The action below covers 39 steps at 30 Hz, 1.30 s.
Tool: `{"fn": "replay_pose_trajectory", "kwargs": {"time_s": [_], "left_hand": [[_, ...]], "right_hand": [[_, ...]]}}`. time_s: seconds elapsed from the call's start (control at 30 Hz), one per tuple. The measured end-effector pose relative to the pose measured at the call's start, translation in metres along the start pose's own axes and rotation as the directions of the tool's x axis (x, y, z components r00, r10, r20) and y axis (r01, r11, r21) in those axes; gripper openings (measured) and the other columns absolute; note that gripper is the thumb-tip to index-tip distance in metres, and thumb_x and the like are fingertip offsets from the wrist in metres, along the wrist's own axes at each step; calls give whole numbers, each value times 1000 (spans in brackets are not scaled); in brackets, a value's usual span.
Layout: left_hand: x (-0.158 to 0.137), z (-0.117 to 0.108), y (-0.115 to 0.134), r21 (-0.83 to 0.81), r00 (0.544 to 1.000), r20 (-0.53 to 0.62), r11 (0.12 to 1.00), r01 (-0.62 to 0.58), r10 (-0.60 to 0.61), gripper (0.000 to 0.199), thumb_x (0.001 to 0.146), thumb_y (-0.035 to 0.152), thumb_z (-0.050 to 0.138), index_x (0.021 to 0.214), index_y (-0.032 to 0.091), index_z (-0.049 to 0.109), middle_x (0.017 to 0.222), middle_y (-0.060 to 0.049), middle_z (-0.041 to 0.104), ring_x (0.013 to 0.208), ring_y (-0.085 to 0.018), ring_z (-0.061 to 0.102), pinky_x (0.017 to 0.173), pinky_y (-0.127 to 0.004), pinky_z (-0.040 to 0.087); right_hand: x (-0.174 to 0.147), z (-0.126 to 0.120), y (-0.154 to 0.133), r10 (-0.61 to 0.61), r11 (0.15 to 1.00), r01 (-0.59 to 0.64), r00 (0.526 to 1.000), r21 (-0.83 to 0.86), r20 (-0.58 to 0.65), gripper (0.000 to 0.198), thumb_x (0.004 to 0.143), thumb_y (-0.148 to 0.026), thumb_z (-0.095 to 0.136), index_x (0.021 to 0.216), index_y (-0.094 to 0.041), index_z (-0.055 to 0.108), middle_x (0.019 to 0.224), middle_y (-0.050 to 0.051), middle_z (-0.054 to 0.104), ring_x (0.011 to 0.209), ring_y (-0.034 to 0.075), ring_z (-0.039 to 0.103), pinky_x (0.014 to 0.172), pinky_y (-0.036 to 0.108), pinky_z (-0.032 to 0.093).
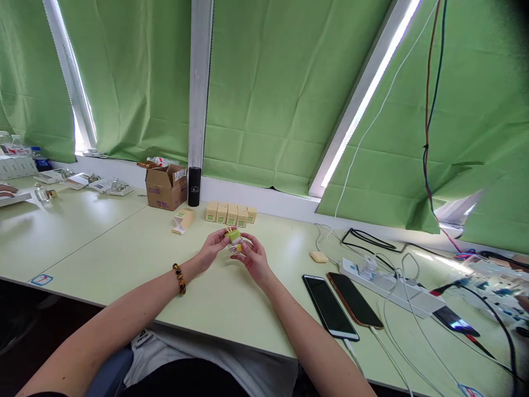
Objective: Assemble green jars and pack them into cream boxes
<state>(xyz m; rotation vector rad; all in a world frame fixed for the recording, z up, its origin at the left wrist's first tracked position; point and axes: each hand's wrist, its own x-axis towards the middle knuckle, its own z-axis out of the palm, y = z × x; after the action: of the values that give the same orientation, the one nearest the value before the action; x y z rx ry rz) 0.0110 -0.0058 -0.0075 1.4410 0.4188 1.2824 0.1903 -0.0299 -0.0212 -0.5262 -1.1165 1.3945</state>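
Observation:
Over the middle of the table I hold a small clear bottle with a green cap; something thin and pale sticks up at its top. My left hand, with a beaded bracelet on the wrist, has its fingers closed at the cap's side. The fingers of my right hand grip the clear lower part, where a bit of yellow shows. Just beyond my hands lies an open small carton, and a group of small tan boxes stands behind the bottle.
A brown cardboard box and a black cylinder stand by the wall. Two phones and a power strip with tangled cables lie right. Far left, another person's hand is near a glass bottle.

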Motion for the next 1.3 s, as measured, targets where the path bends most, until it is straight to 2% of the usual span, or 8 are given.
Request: {"fn": "replay_pose_trajectory", "kwargs": {"time_s": [0.33,0.53,0.7,0.83,0.97,1.13,1.3], "left_hand": [[-1,-2,0,22,999,22,999,35,-35,58,84,52,76,130,18,68,124,-12,72,114,-29,64,99,-40,48],[0,-3,-2,24,999,-24,999,23,-22,64,86,49,74,141,21,59,141,-13,65,134,-32,56,112,-45,41],[0,-3,0,144,996,-88,989,21,-9,64,88,47,73,142,22,51,133,-14,68,124,-30,62,101,-43,47],[1,-3,-1,369,986,-137,928,-40,96,52,87,43,74,131,21,58,131,-14,68,126,-29,61,97,-40,49],[3,-5,-7,480,979,-153,876,-43,132,44,88,42,72,126,21,65,129,-13,69,121,-27,64,96,-41,52],[6,-7,-14,511,966,-219,859,-6,137,39,85,46,74,114,19,74,122,-13,72,114,-28,67,94,-41,54],[6,-6,-14,488,956,-250,873,-12,153,40,88,52,70,111,21,77,118,-13,75,112,-29,67,92,-43,55]], "right_hand": [[-1,2,-1,-17,999,17,1000,-32,-6,45,78,-39,86,116,-26,67,101,4,76,82,20,73,75,40,66],[2,-2,1,-48,999,46,997,-27,-65,50,75,-39,89,117,-26,65,101,4,75,89,22,73,81,44,66],[4,-5,4,-74,996,67,991,-61,-113,50,76,-42,88,118,-26,64,107,5,74,93,21,73,91,47,63],[3,-5,4,-83,990,67,988,-122,-127,52,76,-42,88,119,-27,63,112,5,72,96,21,73,93,46,62],[2,-3,5,-83,979,60,990,-195,-116,56,74,-42,89,121,-27,62,116,5,70,94,20,74,91,43,63],[2,-3,7,-86,975,61,990,-212,-108,58,73,-42,89,121,-27,61,115,5,70,93,20,74,88,40,63],[1,-2,5,-80,977,55,990,-204,-114,57,73,-41,89,121,-28,61,114,5,70,93,20,74,90,41,63]]}}
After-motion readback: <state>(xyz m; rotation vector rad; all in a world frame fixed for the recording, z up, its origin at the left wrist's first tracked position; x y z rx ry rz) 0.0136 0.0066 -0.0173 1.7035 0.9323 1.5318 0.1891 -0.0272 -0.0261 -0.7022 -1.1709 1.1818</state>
